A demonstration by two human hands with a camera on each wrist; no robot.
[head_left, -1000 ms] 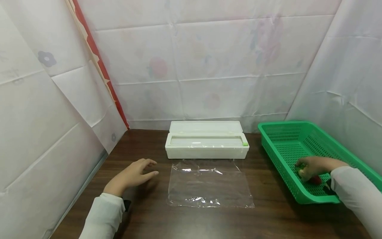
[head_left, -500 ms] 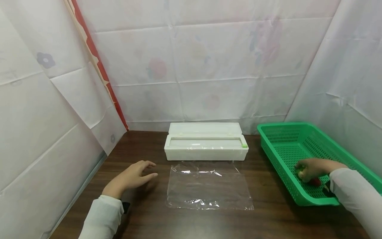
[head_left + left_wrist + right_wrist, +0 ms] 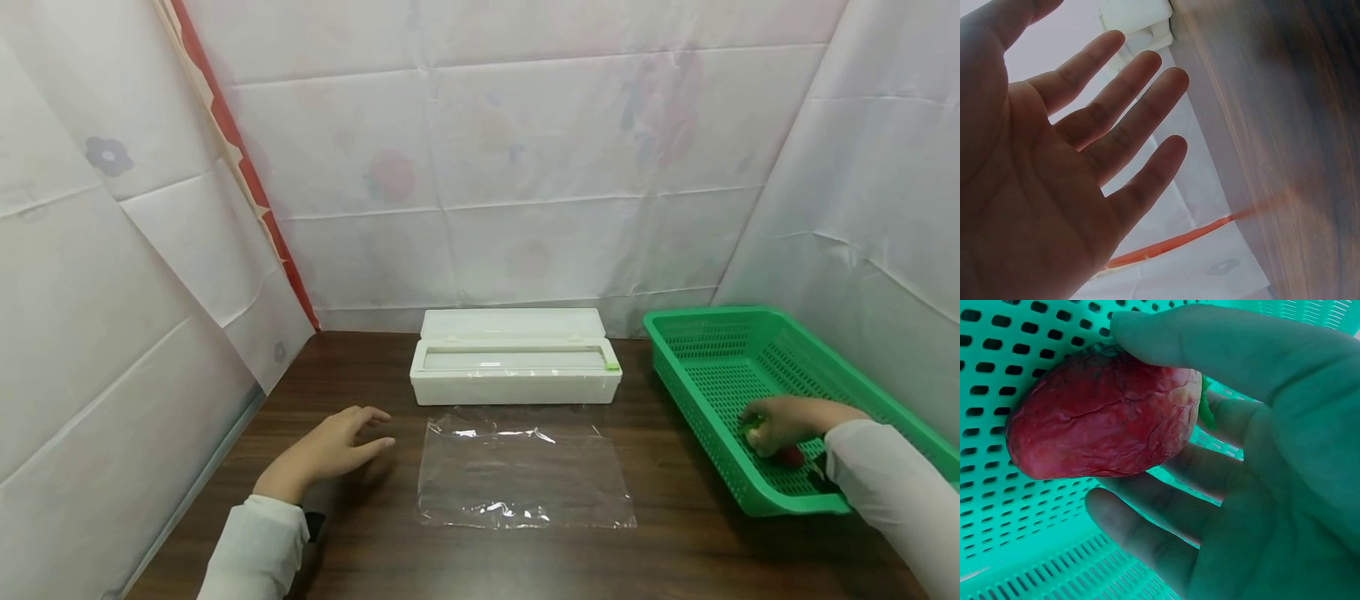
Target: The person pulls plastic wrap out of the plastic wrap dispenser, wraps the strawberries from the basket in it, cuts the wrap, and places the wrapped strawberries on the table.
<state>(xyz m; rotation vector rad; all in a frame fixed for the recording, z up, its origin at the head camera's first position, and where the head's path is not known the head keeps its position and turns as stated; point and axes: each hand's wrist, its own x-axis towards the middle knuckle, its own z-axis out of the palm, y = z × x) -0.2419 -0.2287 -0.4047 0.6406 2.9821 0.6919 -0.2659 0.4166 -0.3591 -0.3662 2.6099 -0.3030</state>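
Note:
In the right wrist view, a wrinkled red fruit [image 3: 1104, 415] with a pale end and a green leaf [image 3: 1207, 412] sits inside the green basket. It looks like a strawberry, though its kind is not certain. My right hand [image 3: 787, 421] reaches into the basket and grips it, thumb across the top and fingers curled underneath and behind. From the head view, only part of the red fruit [image 3: 789, 456] shows below the hand. My left hand [image 3: 330, 448] hovers over the table with fingers loosely spread, holding nothing. To its right lies a sheet of clear plastic film [image 3: 525, 479].
A white cling film box [image 3: 516, 387] with its lid raised stands behind the film, a small green slider at its right end. The green basket [image 3: 693, 421] occupies the right side of the dark wooden table [image 3: 450, 567]. White sheeting [image 3: 480, 167] encloses the back and sides.
The head view has shifted slightly. Both hands stay practically where they were, the right one in the basket on the fruit.

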